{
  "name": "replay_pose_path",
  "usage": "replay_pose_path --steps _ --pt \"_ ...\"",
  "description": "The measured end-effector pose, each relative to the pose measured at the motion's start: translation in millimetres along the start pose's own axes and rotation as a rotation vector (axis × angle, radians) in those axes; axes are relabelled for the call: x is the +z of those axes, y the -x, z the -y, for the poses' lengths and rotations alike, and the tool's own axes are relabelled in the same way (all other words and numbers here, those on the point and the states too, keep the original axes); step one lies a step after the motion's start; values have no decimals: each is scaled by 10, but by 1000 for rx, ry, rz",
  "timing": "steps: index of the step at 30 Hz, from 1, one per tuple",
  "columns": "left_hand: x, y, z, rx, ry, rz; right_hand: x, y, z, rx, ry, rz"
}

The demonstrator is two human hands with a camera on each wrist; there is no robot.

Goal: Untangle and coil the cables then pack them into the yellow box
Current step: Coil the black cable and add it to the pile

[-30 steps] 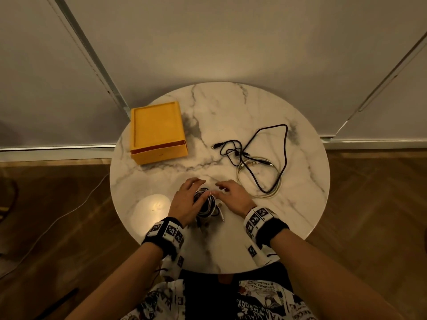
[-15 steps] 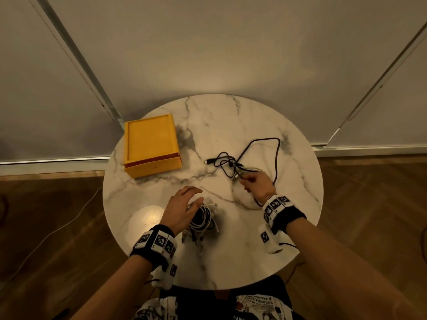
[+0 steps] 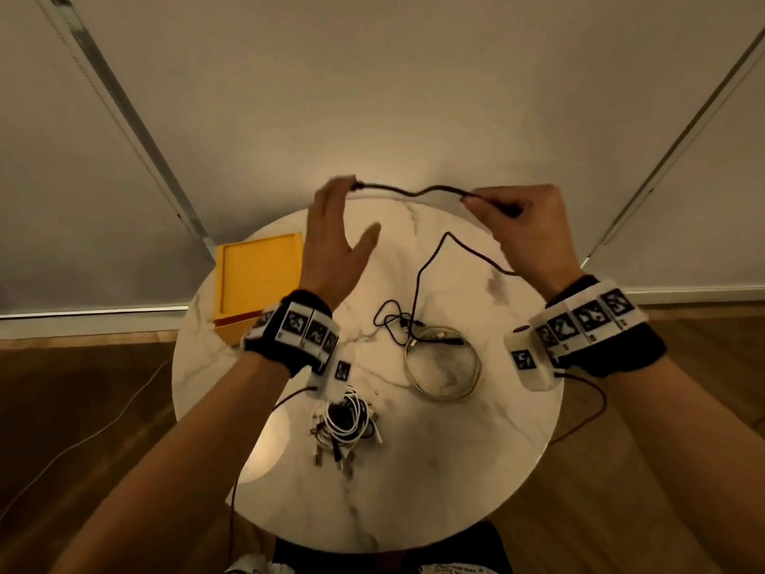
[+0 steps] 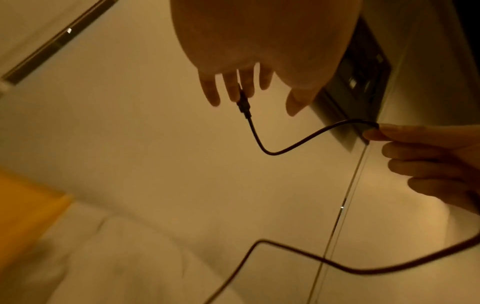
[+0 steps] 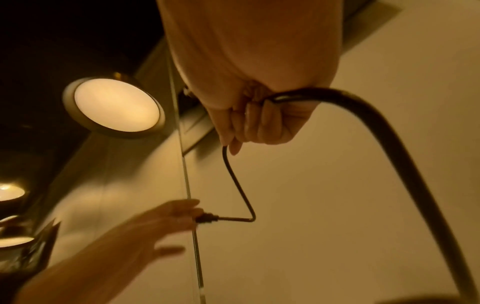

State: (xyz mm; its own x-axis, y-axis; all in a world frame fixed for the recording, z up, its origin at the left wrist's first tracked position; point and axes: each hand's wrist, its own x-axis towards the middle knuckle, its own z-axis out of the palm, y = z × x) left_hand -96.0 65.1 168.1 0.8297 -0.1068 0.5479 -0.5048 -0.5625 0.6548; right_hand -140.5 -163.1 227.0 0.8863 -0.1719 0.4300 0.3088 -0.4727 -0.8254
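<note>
Partly, right hand hides black cable.

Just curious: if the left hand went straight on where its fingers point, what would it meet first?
Probably the pale wall beyond the table; the left hand touches the plug of the black cable. Depth is unclear.

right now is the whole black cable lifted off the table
No, the black cable runs from the right hand down to a tangle lying on the table beside the pale coil.
</note>
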Motion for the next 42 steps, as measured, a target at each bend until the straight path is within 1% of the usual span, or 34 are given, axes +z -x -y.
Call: replay_pose_path --steps 1,2,3,4,5,6,7,8,9,10,11,12,13,15,16,17,18,19,21,22,23,24,26,29,32,33,35,37,39,40,42 --pt "-71 -156 -99 78 -57 -91 -72 -44 100 -23 15 9" --pt "-148 -278 -198 158 -132 -151 -132 -70 176 -38 33 24" --pt "-219 -388 -288 226 -219 -162 -190 -98 235 -52 48 40" --pt "-275 -490 -363 264 -319 -114 -239 -120 290 -65 60 55" --pt "-307 -575 -403 260 -410 -4 -267 -135 323 -72 61 70" --pt "-325 -652 -424 219 -462 147 -279 -150 360 -79 53 83" --pt "-310 -702 -423 145 -449 318 -273 -164 372 -84 44 96" --pt "-283 -721 -420 41 -349 486 -259 -168 380 -93 37 110" --pt "-251 -710 -417 -88 -180 612 -240 -163 379 -104 30 119" --pt "-205 -685 -407 -217 0 673 -223 -154 363 -113 17 119" --pt "-158 -648 -377 -313 116 690 -209 -143 343 -121 -4 115" --pt "-119 -591 -337 -360 166 686 -199 -122 318 -125 -28 110" --pt "-91 -543 -288 -352 154 658 -195 -101 299 -124 -55 105" --pt "-59 -463 -197 -284 93 594 -180 -60 284 -109 -109 116" --pt "-51 -425 -171 -289 114 587 -171 -45 278 -108 -130 125" --pt "-48 -395 -166 -343 193 602 -166 -36 270 -115 -144 130" --pt "-52 -362 -183 -431 334 620 -167 -32 253 -125 -154 130" --pt "-64 -332 -197 -533 527 621 -178 -34 230 -133 -164 126" --pt "-137 -314 -237 -714 956 536 -215 -42 133 -122 -150 128" --pt "-192 -317 -264 -766 1155 480 -228 -38 63 -93 -116 149" --pt "-243 -330 -295 -786 1315 433 -227 -29 -12 -46 -72 187" --pt "-289 -347 -342 -776 1420 398 -206 -6 -88 9 -32 233" --pt "-334 -346 -501 -714 1503 382 -126 67 -232 92 23 307" --pt "-313 -321 -713 -632 1496 438 34 174 -352 118 85 374" --pt "-308 -312 -773 -610 1466 495 139 252 -354 140 126 384" --pt "-312 -319 -772 -586 1445 505 162 283 -337 127 158 390" --pt "-279 -343 -758 -485 1342 497 200 359 -290 39 231 442" --pt "-198 -348 -732 -345 1143 467 233 420 -208 -54 261 545" --pt "-98 -329 -692 -223 825 456 226 423 -111 -145 310 614" --pt "-62 -319 -664 -164 652 475 209 394 -66 -208 352 602" --pt "-45 -308 -596 -50 360 555 161 310 25 -330 452 502"
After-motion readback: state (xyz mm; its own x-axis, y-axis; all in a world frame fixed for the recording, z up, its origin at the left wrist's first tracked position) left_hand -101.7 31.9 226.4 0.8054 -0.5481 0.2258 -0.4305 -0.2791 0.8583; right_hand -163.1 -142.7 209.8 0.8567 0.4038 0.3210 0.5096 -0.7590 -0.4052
